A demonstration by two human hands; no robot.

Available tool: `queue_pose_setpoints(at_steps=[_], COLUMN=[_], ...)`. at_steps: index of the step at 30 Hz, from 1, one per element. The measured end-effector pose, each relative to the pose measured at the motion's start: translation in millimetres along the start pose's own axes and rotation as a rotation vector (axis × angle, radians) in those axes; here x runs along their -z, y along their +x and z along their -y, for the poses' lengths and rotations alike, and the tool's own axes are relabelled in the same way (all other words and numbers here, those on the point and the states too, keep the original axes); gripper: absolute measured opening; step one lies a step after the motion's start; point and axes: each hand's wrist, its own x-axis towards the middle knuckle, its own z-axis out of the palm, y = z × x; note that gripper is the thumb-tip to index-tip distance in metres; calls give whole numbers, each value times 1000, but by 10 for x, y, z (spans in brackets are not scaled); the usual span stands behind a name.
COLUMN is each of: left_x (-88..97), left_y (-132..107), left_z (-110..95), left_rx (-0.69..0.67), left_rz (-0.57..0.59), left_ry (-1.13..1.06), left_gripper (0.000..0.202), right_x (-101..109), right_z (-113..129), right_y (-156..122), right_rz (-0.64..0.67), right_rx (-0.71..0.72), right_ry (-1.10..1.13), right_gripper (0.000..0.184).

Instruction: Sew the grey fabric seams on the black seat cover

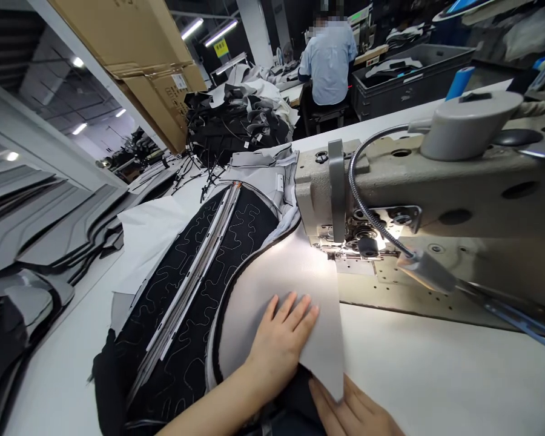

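A light grey fabric panel (263, 278) with a dark curved edge runs up to the needle area of a sewing machine (367, 242). My left hand (281, 339) lies flat on it, fingers stretched toward the machine. At the panel's pointed near corner, my right hand (358, 415) grips the edge, its fingertips partly hidden by the cloth. Left of the panel spreads a black quilted piece (186, 303) with wavy light stitching and long pale strips along its middle.
Stacked grey pieces (49, 224) lie at the left. Behind are a fabric heap (245, 115), a cardboard box (136, 48), a seated person (329, 60) and a dark bin (409, 75). Blue-handled scissors or tweezers (513, 315) rest on the machine's right side.
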Motion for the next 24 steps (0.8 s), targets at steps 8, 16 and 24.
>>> queue_pose_setpoints(at_steps=[8, 16, 24], left_x=[-18, 27, -33], left_y=[315, 347, 261], left_z=[175, 232, 187], left_rx=[32, -312, -384], left_rz=[-17, -201, -318], left_ry=[40, -4, -12], left_gripper=[47, 35, 32], right_x=[1, 83, 66], right_z=[-181, -258, -262], right_y=[95, 224, 234], right_rz=[80, 63, 75], right_rx=[-11, -104, -17], right_ry=[77, 116, 146], right_gripper=[32, 32, 26])
